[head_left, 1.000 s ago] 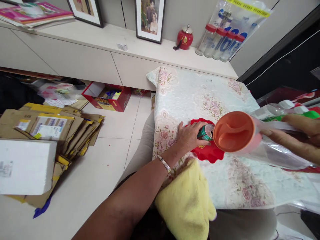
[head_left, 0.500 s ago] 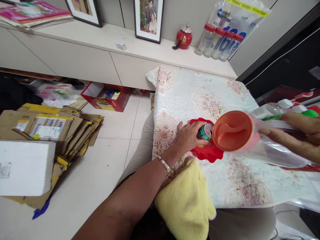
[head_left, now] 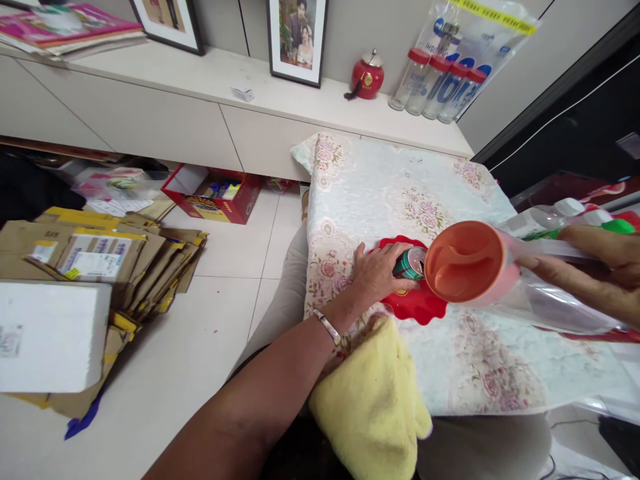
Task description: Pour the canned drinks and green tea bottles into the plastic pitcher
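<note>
a small, green-striped metal can (head_left: 410, 265) is grasped by the left hand (head_left: 381, 271), with thumb and fingers spread around its side; by such a hold it seems to be steadied, while its top is left uncovered. it is placed over a bright red, scalloped plastic tray (head_left: 425, 308), by whose raised rim any spill would likely be contained; the can's base is hidden. a clear plastic pitcher with a round orange top (head_left: 465, 259) is gripped at its pale handle by the right hand (head_left: 600, 267), partly cut off at the frame's edge. the pitcher is tipped leftward, so its orange top is brought right beside the can's rim; whether they touch cannot be told. a pale blue, flowered tablecloth (head_left: 380, 183) is spread underneath, presumably for protection. a fluffy yellow cloth (head_left: 375, 400) is bunched at its near edge, perhaps for easy reach, and white-capped clear plastic bottles (head_left: 569, 208) are grouped beyond the pitcher.
</note>
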Demonstrator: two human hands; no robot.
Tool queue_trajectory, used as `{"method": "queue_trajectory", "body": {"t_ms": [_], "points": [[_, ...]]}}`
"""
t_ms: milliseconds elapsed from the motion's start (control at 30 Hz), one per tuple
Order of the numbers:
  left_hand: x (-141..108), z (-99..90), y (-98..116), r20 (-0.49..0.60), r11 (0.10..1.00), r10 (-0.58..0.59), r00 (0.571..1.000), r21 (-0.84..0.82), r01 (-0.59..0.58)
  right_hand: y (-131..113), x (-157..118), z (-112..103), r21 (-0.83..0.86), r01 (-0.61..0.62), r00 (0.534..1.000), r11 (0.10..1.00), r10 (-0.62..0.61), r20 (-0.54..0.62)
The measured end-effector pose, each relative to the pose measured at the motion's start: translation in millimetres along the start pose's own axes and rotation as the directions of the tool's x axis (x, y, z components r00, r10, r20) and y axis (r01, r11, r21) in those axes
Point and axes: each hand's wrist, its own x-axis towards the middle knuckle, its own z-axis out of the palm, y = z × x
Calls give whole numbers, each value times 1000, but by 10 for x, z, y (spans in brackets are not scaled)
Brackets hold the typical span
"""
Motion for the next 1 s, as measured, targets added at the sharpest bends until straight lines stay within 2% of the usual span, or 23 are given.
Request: {"method": "queue_trajectory", "body": {"t_ms": [233,400,633,800,1000], "points": [[-3,3,1,2,1000,-9,1000,11,9,-79,14,-54,-16,-40,999,999,40,12],[-3,6,-6,1,1000,-4,1000,22,4,-58,25,-46,42,-15,1000,999,16,-6],[-7,19,-21,-2,1000,-4,1000,15,4,-39,9,-55,49,-131,988,990,127,84],[-11,13,-12,-2,1000,-7,1000,13,7,-6,24,-48,40,-46,997,998,44,59],[-18,11,-9,-4,1000,-3,1000,12,3,-18,8,-42,24,-47,997,999,45,61]]}}
